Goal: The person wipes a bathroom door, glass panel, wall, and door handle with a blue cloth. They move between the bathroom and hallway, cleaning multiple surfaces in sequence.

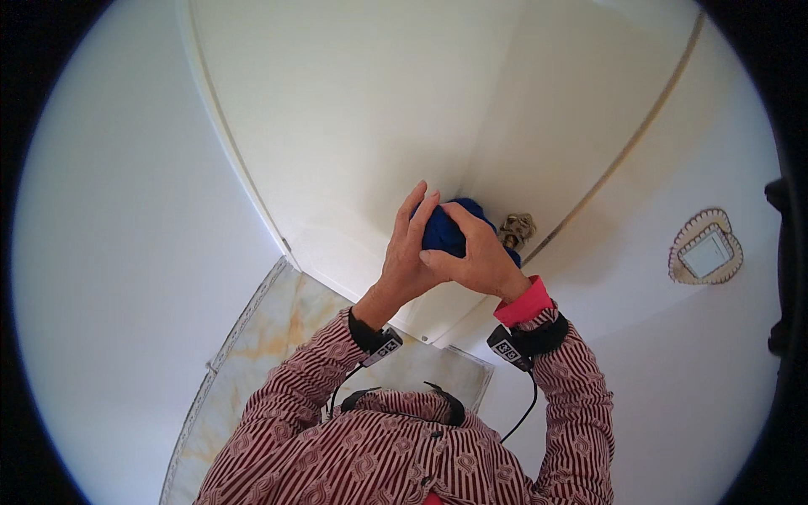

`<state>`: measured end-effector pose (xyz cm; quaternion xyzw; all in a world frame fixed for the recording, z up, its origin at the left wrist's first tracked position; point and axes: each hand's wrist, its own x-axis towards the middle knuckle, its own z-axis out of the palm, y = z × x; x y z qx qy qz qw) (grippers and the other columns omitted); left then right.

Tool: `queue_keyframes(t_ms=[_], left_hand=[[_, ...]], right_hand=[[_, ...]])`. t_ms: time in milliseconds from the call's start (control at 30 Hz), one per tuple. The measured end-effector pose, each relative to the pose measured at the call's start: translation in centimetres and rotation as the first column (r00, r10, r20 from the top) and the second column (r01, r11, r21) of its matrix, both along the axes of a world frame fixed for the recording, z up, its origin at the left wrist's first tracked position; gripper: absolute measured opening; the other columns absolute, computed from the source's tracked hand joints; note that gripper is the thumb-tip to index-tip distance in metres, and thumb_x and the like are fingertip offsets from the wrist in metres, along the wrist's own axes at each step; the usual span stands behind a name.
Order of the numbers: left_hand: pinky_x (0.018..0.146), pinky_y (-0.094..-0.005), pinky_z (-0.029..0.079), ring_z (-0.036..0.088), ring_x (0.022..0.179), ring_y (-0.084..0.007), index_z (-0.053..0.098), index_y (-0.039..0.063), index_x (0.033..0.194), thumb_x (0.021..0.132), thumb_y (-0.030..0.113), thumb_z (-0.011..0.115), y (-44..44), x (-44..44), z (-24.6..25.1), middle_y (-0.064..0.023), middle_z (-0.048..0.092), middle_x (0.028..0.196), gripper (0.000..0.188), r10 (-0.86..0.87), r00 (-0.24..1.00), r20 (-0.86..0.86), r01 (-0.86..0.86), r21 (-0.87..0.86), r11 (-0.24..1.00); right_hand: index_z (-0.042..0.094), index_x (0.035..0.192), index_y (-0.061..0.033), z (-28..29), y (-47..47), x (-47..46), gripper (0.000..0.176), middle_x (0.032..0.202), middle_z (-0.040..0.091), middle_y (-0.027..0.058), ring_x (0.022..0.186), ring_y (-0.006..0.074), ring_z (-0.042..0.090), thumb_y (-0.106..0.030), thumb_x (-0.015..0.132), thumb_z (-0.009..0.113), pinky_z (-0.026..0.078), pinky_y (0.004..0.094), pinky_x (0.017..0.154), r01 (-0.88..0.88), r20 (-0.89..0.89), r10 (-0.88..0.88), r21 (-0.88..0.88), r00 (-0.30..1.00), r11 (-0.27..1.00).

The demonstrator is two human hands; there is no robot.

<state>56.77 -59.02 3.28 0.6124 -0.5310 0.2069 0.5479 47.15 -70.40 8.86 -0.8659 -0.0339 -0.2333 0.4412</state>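
A bunched dark blue cloth (444,232) is between my two hands, in front of a cream door (353,126). My left hand (409,252) lies along the cloth's left side, its fingers pointing up towards the door. My right hand (480,252) grips the cloth from the right, thumb and index finger curved around it. More blue cloth shows behind and to the right of my right hand. Just right of that hand is a brass-coloured door handle (517,231), partly hidden. Whether the cloth touches the door cannot be told.
A white wall (113,208) stands on the left. On the right wall is a switch (706,254) with a scalloped decorative surround. Marbled floor tiles (278,322) with a patterned border lie below the door. Black cables hang from the bands on both wrists.
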Motion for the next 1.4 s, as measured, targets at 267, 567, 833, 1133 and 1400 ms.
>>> queue_keyframes(t_ms=[267, 567, 833, 1133, 1400], left_hand=[[0.085, -0.0347, 0.051, 0.061, 0.101, -0.0292, 0.051, 0.007, 0.125, 0.062, 0.005, 0.079, 1.3, -1.8, -1.0, -0.0144, 0.059, 0.113, 0.069, -0.140, 0.988, 0.061, 0.143, -0.049, 0.989], [0.083, -0.0256, 0.048, 0.058, 0.089, -0.0134, 0.052, 0.003, 0.121, 0.076, 0.003, 0.071, 2.0, -0.1, -1.3, -0.0057, 0.059, 0.103, 0.048, -0.094, 0.814, -0.573, -0.057, -0.240, 0.969], [0.078, -0.0260, 0.049, 0.058, 0.088, -0.0128, 0.051, 0.003, 0.119, 0.077, 0.006, 0.072, 2.0, 1.0, 2.4, -0.0053, 0.060, 0.099, 0.047, 0.053, 0.782, -0.621, -0.305, -0.308, 0.901], [0.091, -0.0324, 0.045, 0.057, 0.102, -0.0207, 0.054, 0.006, 0.119, 0.070, 0.005, 0.077, 1.0, -2.8, 7.9, -0.0100, 0.059, 0.111, 0.053, 0.242, 0.968, -0.072, -0.252, -0.360, 0.899], [0.075, -0.0353, 0.050, 0.059, 0.090, -0.0274, 0.064, 0.014, 0.110, 0.059, 0.004, 0.077, -10.7, -5.5, 16.1, -0.0110, 0.059, 0.105, 0.054, 0.284, 0.825, 0.488, -0.035, -0.457, 0.889]], right_hand=[[0.053, 0.113, 0.0068, -0.4, 3.0, -6.4, 0.045, 0.113, 0.059, 0.0214, 0.093, 0.0289, 0.063, -0.013, 0.076, 0.069, 0.054, 0.0339, 0.073, 0.244, 0.272, -0.206, -0.112, 0.940, 0.963], [0.053, 0.102, 0.0019, -10.0, -1.0, -8.5, 0.035, 0.101, 0.058, 0.0142, 0.089, 0.0214, 0.062, -0.031, 0.091, 0.059, 0.057, 0.0344, 0.069, 0.431, -0.279, -0.396, 0.822, 0.875, 0.372], [0.049, 0.114, 0.0072, -15.2, -5.5, -6.0, 0.049, 0.113, 0.057, 0.0211, 0.113, 0.0340, 0.051, -0.029, 0.086, 0.065, 0.031, 0.0538, 0.108, -0.233, 0.221, -0.095, 0.760, 0.971, -0.607], [0.060, 0.080, -0.0107, -15.4, 0.1, -4.3, 0.015, 0.084, 0.059, 0.0041, 0.090, 0.0232, 0.054, -0.020, 0.079, 0.071, 0.034, 0.0559, 0.103, -0.483, 0.387, -0.291, 0.660, 0.875, -0.576], [0.062, 0.086, -0.0106, -14.7, -0.4, -5.1, 0.014, 0.089, 0.065, 0.0034, 0.087, 0.0186, 0.058, -0.024, 0.085, 0.067, 0.042, 0.0387, 0.076, -0.415, 0.329, -0.273, 0.828, 0.904, -0.376]])
